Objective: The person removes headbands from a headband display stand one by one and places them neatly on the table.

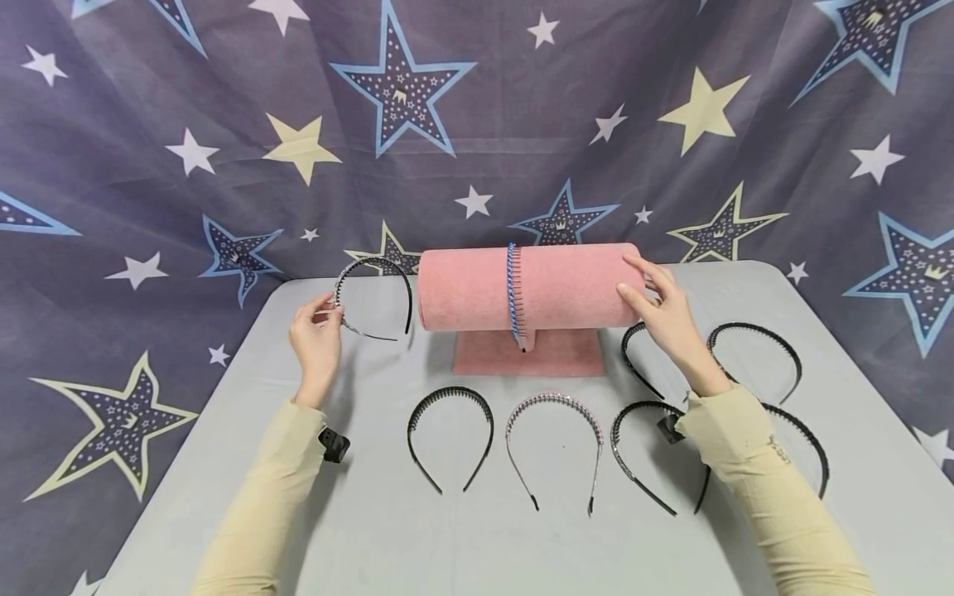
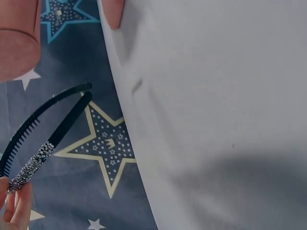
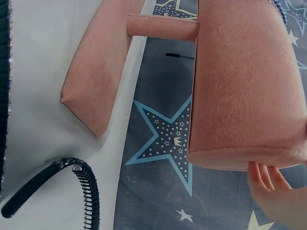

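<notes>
My left hand (image 1: pixel 316 339) pinches a black headband (image 1: pixel 409 298) by its side, just left of a pink padded display stand (image 1: pixel 462 290). In the left wrist view that headband (image 2: pixel 69 122) shows comb teeth inside and a band of sparkling stones near the fingers (image 2: pixel 21 208). A blue headband (image 1: pixel 511 290) sits around the middle of the stand's horizontal roll. My right hand (image 1: pixel 667 319) rests on the roll's right end, thumb in front. In the right wrist view its fingers (image 3: pixel 261 179) touch the roll's end face.
On the grey table (image 1: pixel 373 530) lie a black headband (image 1: pixel 450 393), a pinkish sparkling headband (image 1: pixel 555 399) and several more dark headbands (image 1: pixel 793 356) at the right, partly hidden by the right arm. A star-patterned cloth (image 1: pixel 462 108) hangs behind the table.
</notes>
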### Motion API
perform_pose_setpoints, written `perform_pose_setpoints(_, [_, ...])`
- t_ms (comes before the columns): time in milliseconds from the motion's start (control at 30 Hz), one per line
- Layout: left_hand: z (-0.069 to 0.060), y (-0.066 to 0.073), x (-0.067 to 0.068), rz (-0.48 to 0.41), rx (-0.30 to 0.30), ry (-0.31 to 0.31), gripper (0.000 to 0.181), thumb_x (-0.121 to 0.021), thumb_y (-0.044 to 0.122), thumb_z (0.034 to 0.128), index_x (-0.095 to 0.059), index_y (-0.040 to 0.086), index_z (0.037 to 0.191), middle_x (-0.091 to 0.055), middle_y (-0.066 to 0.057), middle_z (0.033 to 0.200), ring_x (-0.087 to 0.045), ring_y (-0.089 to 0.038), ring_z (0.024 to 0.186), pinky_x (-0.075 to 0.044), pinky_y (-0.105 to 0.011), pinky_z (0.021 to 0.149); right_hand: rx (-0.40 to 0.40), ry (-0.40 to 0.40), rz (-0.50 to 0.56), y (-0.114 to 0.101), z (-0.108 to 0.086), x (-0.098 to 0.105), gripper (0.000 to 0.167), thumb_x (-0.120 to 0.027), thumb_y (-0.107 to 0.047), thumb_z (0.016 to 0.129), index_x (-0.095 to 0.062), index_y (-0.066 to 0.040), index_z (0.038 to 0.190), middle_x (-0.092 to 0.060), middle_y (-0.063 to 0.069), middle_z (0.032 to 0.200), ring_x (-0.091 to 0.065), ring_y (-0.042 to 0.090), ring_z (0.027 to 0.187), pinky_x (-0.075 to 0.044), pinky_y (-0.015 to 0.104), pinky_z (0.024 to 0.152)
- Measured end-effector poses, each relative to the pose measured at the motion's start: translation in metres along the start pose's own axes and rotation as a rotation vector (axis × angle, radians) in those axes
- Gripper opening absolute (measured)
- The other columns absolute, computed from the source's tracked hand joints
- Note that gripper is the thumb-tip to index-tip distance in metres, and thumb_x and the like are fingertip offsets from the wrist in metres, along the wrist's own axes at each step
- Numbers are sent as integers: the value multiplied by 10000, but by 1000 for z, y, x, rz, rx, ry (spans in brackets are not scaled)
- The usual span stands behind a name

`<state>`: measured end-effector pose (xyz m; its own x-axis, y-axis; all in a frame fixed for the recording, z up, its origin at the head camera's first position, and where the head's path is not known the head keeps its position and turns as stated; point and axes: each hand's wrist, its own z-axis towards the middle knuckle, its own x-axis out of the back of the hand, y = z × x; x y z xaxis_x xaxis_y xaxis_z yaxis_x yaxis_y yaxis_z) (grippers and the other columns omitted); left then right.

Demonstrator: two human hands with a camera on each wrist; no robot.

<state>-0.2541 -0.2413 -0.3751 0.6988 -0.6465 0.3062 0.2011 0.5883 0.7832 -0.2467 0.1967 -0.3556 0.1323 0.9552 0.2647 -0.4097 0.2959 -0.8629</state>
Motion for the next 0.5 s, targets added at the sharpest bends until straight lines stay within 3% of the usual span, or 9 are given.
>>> perform_pose_setpoints(233, [7,-6,2,51,-15,-37,207,-610,-4,789,-656,-28,989,-627,-196,872,-585,-259,732,-387,-129,635,1,-2,-3,1,0,0,450,-569,-165,864,-456,-69,1288,-397,128,1195,-456,62,1004,-434,146,847])
perform_pose_setpoints(500, [14,-11,-1,85,-9,-76,184,-602,-14,792,-661,-41,964,-637,-200,886,-590,-307,742,-431,-315,732,4,3,9,-2,-1,-1,444,-570,-134,861,-458,-54,1283,-402,117,1189,-462,42,991,-432,134,843])
